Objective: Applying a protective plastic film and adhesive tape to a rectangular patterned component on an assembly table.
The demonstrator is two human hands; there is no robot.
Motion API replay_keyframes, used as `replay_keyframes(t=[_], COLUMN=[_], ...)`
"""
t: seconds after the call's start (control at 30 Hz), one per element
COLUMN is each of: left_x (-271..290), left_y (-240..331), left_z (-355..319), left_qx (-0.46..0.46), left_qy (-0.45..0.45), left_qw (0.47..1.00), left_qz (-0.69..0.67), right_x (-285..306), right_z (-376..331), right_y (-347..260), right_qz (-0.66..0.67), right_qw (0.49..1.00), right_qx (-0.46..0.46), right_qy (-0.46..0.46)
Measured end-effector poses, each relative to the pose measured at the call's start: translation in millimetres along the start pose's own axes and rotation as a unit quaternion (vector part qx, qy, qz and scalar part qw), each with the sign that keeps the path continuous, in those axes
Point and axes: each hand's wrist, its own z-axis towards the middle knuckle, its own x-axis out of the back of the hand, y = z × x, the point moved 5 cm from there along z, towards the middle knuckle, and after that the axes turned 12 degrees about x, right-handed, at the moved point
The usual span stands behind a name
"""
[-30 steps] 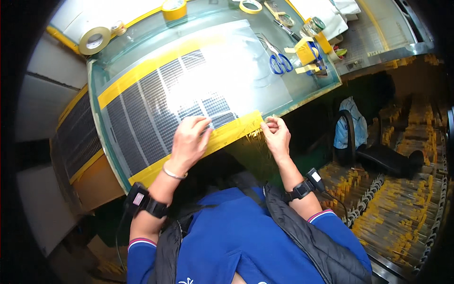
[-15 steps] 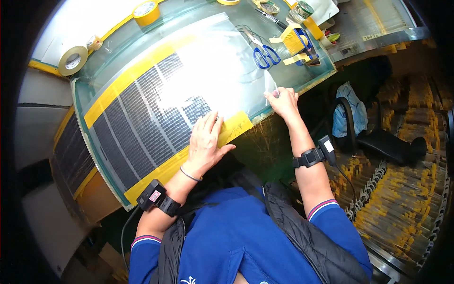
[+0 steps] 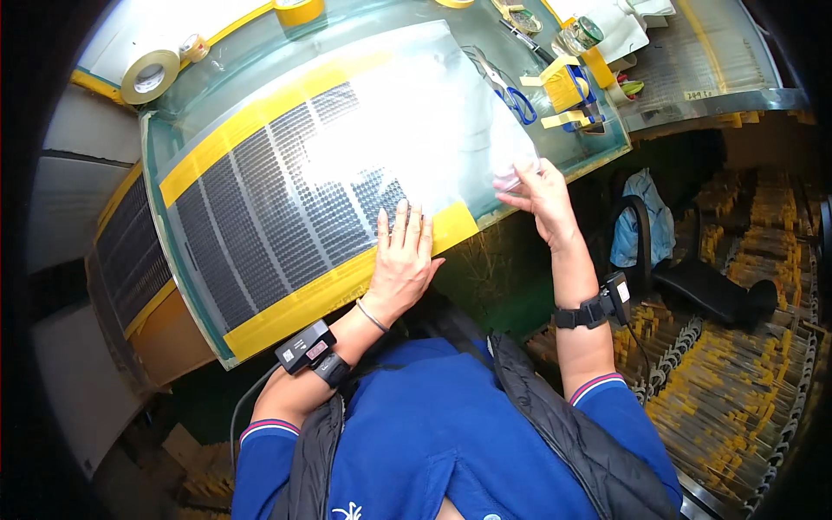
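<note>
A dark perforated panel (image 3: 260, 208) edged with yellow tape (image 3: 321, 290) lies on a glass-topped table (image 3: 598, 143). A clear glossy film (image 3: 433, 121) covers the panel's right part. My left hand (image 3: 400, 260) lies flat, palm down, on the yellow tape strip at the panel's near edge, fingers stretched over the perforated surface. My right hand (image 3: 539, 195) is at the table's near right edge and pinches the film's near right corner, raised a little off the glass.
Blue-handled scissors (image 3: 513, 94) and a yellow tape holder (image 3: 568, 87) lie on the glass beyond my right hand. Tape rolls (image 3: 149, 74) sit at the far left. A black chair with a blue bag (image 3: 643, 227) stands to my right, beside racks of yellow parts (image 3: 737, 381).
My right hand has moved right and away from me, along the table edge, and now holds the film corner. My left hand has slid right along the yellow strip and flattened.
</note>
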Motion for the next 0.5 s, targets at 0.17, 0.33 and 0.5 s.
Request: replay_keyframes(t=[0.17, 0.33, 0.5], left_x=[4, 34, 95], left_y=[-2, -52, -156], left_z=[-10, -47, -171], left_qx=[-0.006, 0.053, 0.217], left_qy=[-0.023, -0.05, -0.016], left_qw=[1.0, 0.996, 0.974], left_qz=[0.001, -0.058, 0.055], right_x=[-11, 3, 4], right_z=[-22, -2, 13], right_y=[17, 29, -26], right_qz=[-0.015, -0.069, -0.14], right_qw=[1.0, 0.995, 0.984], right_qx=[0.017, 0.065, 0.082], right_qy=[0.022, 0.013, -0.076])
